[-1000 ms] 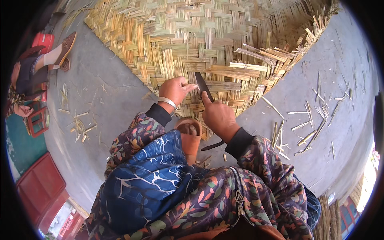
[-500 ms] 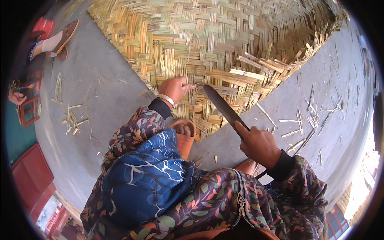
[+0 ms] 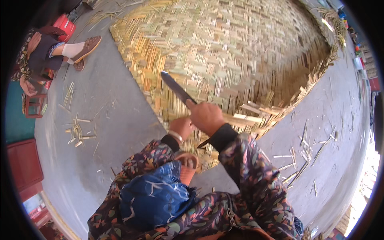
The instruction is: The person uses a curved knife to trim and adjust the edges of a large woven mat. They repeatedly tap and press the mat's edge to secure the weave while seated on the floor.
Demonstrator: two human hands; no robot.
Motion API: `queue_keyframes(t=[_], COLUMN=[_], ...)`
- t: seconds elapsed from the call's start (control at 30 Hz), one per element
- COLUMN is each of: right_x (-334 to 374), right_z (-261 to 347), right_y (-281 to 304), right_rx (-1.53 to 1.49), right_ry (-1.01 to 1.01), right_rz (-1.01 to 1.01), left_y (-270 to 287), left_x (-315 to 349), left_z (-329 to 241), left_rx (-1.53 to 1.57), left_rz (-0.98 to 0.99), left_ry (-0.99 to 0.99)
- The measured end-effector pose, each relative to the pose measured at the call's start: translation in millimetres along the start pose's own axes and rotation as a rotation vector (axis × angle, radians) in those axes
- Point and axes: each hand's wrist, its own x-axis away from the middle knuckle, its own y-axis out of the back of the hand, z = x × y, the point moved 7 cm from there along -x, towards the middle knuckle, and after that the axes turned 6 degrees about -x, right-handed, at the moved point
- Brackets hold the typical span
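A large woven mat of split, straw-coloured strips (image 3: 212, 52) lies on the floor before me. My right hand (image 3: 206, 118) is closed round a long, dark-bladed knife (image 3: 176, 87), whose tip points to the far left above the mat. Close beside it on the left, my left hand (image 3: 182, 128) is low over the mat's near corner, a pale bangle at its wrist. The right hand hides most of its fingers, so their grip cannot be made out. Loose strip ends (image 3: 252, 112) stick up along the mat's right edge.
My sandalled foot (image 3: 187, 174) is at the mat's near corner. Cut strip pieces are scattered on the grey floor, left (image 3: 80, 134) and right (image 3: 300, 160). At the far left a person sits with a brown shoe (image 3: 86, 49) stretched out, near a small wooden stool (image 3: 35, 106).
My right hand has swung the knife leftward and away from me, over the mat and next to my left hand. The view has shifted, showing more of the mat and the seated person.
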Motion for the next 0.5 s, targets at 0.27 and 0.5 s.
queue_keyframes(t=[0.27,0.5], right_x=[-13,47], right_z=[21,-13], right_y=[-24,94], right_rx=[-0.111,-0.469], right_ry=[0.001,-0.026], right_rz=[0.086,-0.210], left_y=[-18,17], left_x=[0,4], left_z=[15,-6], left_rx=[-0.024,0.044], left_rz=[-0.092,-0.028], left_ry=[-0.089,-0.069])
